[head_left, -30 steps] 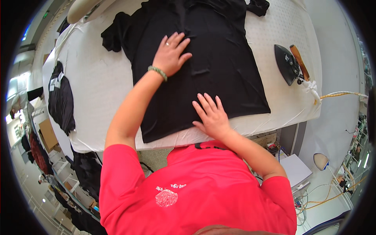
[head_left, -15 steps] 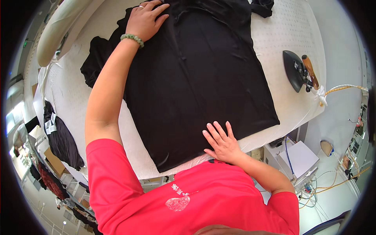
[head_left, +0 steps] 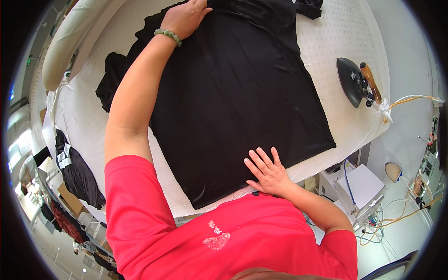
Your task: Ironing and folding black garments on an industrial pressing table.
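Note:
A black garment (head_left: 242,107) of smooth fabric lies spread over a white padded ironing table (head_left: 345,28), its straight hem toward me. My left hand (head_left: 186,18), with a green bead bracelet at the wrist, reaches to the garment's far left part. Its fingers are drawn together at the cloth, partly cut off by the top edge of the view. Near the hem, my right hand (head_left: 268,172) rests flat on the fabric with fingers spread. To the right, apart from both hands, sits an iron (head_left: 351,81) with a wooden handle.
A white padded arm (head_left: 70,42) rises at the far left. Another dark garment (head_left: 78,175) with white labels hangs at the table's left edge. The iron's cord (head_left: 413,98) runs off right. A white box-shaped unit (head_left: 359,186) and loose cables stand below right.
My left hand has shifted slightly right and away from me, its spread fingers drawing together on the cloth. The right hand stays flat near the hem. The view has shifted slightly.

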### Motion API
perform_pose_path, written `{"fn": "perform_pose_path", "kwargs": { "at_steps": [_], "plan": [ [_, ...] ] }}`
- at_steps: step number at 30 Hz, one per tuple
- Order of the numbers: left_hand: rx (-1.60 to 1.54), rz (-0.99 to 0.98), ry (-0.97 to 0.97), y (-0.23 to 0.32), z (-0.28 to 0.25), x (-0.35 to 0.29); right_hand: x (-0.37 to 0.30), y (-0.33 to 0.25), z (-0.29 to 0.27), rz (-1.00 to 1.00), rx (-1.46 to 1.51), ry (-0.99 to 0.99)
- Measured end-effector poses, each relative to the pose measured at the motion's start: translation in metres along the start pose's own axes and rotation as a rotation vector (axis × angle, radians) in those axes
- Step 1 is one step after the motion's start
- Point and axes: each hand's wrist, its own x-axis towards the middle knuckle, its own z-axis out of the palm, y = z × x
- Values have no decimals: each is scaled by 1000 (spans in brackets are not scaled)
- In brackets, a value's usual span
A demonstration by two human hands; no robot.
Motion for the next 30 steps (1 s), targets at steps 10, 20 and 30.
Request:
{"fn": "perform_pose_path", "kwargs": {
  "at_steps": [10,20,30],
  "plan": [
    [106,-4,510,58,-29,-45,10,4,-13,20,118,120],
    [56,-355,257,207,-27,-233,91,98,-43,284,-272,637],
    [-42,-351,103,353,-38,-300,7,110,-26,-185,-232,448]
  ]
}}
